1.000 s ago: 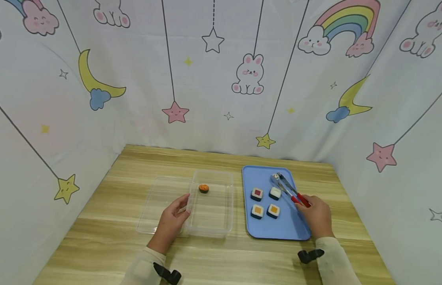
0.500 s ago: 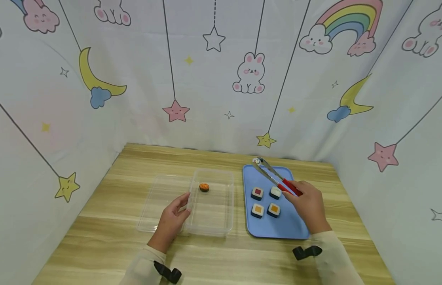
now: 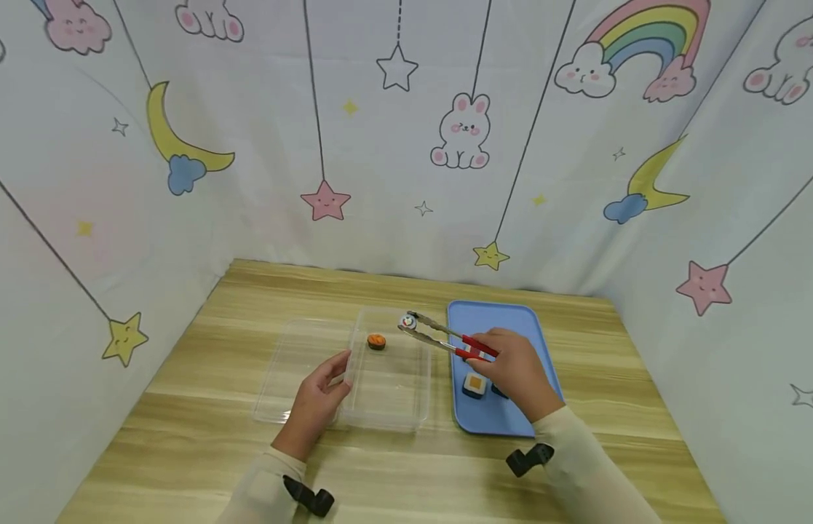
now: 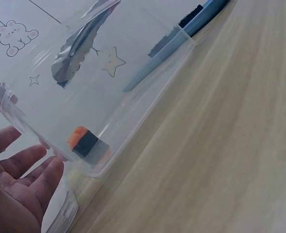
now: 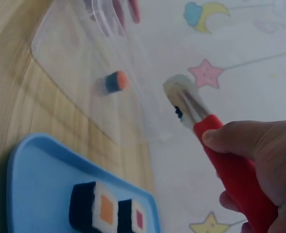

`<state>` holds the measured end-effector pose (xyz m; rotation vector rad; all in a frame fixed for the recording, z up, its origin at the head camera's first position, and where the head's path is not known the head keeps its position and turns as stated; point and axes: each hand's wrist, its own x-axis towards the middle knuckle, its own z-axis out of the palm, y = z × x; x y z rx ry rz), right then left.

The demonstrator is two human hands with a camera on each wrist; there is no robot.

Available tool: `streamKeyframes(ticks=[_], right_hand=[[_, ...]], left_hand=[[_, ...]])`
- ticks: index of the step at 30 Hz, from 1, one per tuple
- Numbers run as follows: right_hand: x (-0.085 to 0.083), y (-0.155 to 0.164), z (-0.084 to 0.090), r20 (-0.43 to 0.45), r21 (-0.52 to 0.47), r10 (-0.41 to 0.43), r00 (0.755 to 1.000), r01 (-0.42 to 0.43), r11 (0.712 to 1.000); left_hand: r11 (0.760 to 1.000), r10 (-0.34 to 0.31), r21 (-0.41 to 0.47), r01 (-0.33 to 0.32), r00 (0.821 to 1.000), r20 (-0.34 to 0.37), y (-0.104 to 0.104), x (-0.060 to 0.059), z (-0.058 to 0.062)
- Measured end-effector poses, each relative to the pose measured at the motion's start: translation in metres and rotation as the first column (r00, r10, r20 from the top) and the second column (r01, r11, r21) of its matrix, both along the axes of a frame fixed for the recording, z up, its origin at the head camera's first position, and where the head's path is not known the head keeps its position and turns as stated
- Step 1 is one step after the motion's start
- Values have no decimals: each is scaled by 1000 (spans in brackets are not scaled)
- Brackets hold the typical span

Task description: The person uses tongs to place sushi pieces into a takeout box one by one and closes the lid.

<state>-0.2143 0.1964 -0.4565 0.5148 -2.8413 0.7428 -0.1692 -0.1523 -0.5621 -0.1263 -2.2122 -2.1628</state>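
Observation:
My left hand (image 3: 314,404) holds the left rim of a clear plastic container (image 3: 388,418) standing on the table. Inside it, near the far left corner, is an orange-topped piece of toy sushi (image 3: 376,341) with a dark wrap. My right hand (image 3: 522,371) grips red-handled metal tongs (image 3: 480,346), thumb along one handle in the right wrist view. Between the tongs' tips is a small round white sushi roll (image 3: 407,321) with a coloured centre, over the container's far right part. Below the right hand, a blue tray (image 3: 491,422) carries square sushi pieces (image 3: 474,385), some hidden by the hand.
A clear flat lid (image 3: 282,378) lies left of the container, partly behind my left hand. The wooden table (image 3: 393,480) ends at a white patterned curtain (image 3: 380,240) at the back and sides.
My right hand has lifted the sushi roll off the blue tray with the tongs and carried it left over the container. The left hand stays at the container's rim.

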Motion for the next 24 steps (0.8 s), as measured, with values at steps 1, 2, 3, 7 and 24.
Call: streamKeyframes(ticks=[1,2,3,7,24], right_hand=[[-1,-4,0,-1,24,13,1000,-13,1000],[-2,-7,1,-3,47,23,1000,-23,999],[-3,-10,3,-4,65,32,999,-32,997],[-7,-21,12,-20,156,83,996,-79,984],[-35,-55,41,15,477,184,983,-169,862]], left_hand=[[1000,-3,0,3,1000,-2,0,0,0],[1000,-4,-2,4,1000,0,0,0,-1],[1000,-5,-4,5,1000,2,0,0,-1],[1000,-1,-12,1,1000,7,-1,0,-2],[1000,-3,-7,4,1000,4,-3,-1,0]])
